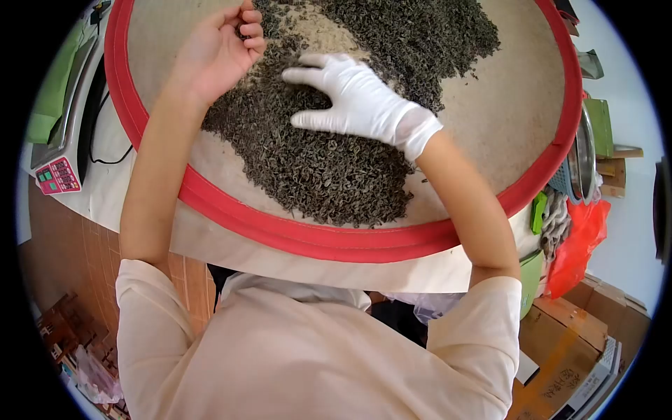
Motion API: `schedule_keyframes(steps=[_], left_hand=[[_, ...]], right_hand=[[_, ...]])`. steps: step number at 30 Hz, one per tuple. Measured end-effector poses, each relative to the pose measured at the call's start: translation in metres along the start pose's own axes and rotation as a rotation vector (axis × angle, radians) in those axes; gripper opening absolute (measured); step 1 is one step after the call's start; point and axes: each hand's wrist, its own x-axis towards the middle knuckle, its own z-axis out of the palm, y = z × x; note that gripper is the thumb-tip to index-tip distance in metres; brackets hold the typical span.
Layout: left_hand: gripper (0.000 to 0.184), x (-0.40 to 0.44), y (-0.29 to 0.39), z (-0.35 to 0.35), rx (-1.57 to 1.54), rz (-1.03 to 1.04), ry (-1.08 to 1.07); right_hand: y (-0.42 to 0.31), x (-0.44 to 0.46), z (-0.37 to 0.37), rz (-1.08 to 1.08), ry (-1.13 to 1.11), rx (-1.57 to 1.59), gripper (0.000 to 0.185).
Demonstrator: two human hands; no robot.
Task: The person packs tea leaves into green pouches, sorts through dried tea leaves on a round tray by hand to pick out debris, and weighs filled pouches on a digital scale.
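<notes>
Dark, curled dried tea leaves [329, 175] lie in heaps on a large round tray with a red cloth rim [336, 241]. My bare left hand [227, 52] is over the tray's far left part, palm turned up and fingers curled in. Dark bits show by its fingers, but I cannot make out whether they are held. My right hand [350, 98], in a white glove, is over the middle of the leaves with thumb and fingers spread. Its fingertips are slightly blurred, and nothing shows in its grasp. A second heap of leaves [427, 35] lies beyond it.
On the left stands a digital scale [59, 175] with a green bag [56, 91] on it. To the right are a red plastic bag [577, 245], a metal basin [582, 157] and cardboard boxes [560, 343]. The tray rests on a pale tabletop [322, 273].
</notes>
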Motion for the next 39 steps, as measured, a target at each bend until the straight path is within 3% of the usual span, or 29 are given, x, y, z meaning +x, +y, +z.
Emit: schedule_keyframes(steps=[1, 2, 6, 9, 12, 14, 17, 22, 23, 25, 27, 31, 35, 39], left_hand=[[0.017, 0.001, 0.000, -0.001, -0.001, 0.004, -0.003], [0.018, 0.001, 0.001, -0.002, 0.005, 0.010, -0.001], [0.018, 0.002, 0.005, -0.001, 0.015, 0.021, -0.101], [0.018, 0.000, 0.006, 0.006, -0.006, 0.035, -0.048], [0.017, 0.001, 0.006, -0.002, 0.004, 0.042, -0.056], [0.016, 0.002, 0.007, -0.006, 0.028, 0.045, -0.066], [0.016, 0.003, 0.009, -0.011, 0.052, 0.046, -0.071], [0.015, 0.003, 0.007, -0.005, 0.041, 0.032, -0.082], [0.015, 0.002, 0.007, -0.004, 0.037, 0.032, -0.070], [0.014, -0.002, 0.005, 0.010, 0.035, 0.032, -0.055], [0.022, -0.004, -0.003, 0.036, 0.104, 0.123, 0.261], [0.021, -0.003, -0.005, 0.038, 0.098, 0.113, 0.242], [0.020, -0.004, -0.005, 0.036, 0.090, 0.107, 0.244], [0.021, -0.003, -0.005, 0.036, 0.055, 0.078, 0.236]], right_hand=[[-0.011, 0.000, -0.004, -0.028, -0.030, 0.011, 0.055], [-0.023, -0.003, -0.009, 0.084, -0.074, 0.040, 0.040], [-0.015, -0.017, -0.014, 0.119, -0.058, 0.268, 0.024], [-0.007, -0.030, -0.048, 0.368, -0.251, 0.828, 0.022], [-0.002, -0.044, -0.070, 0.188, -0.233, 0.922, 0.025], [0.001, -0.053, -0.077, 0.175, -0.203, 0.911, 0.024], [0.005, -0.067, -0.089, 0.363, -0.035, 0.646, 0.023], [0.012, -0.080, -0.092, 0.660, -0.009, 0.503, 0.025], [0.012, -0.080, -0.089, 0.661, -0.009, 0.503, 0.025], [0.009, -0.075, -0.071, 0.457, 0.116, 0.358, 0.025], [0.002, -0.061, -0.056, 0.139, 0.216, 0.314, 0.024], [-0.021, -0.043, -0.031, -0.032, 0.116, 0.152, 0.022], [-0.014, -0.056, -0.039, 0.082, -0.111, 0.132, 0.034], [-0.009, -0.069, -0.060, 0.264, -0.094, 0.040, 0.034]])
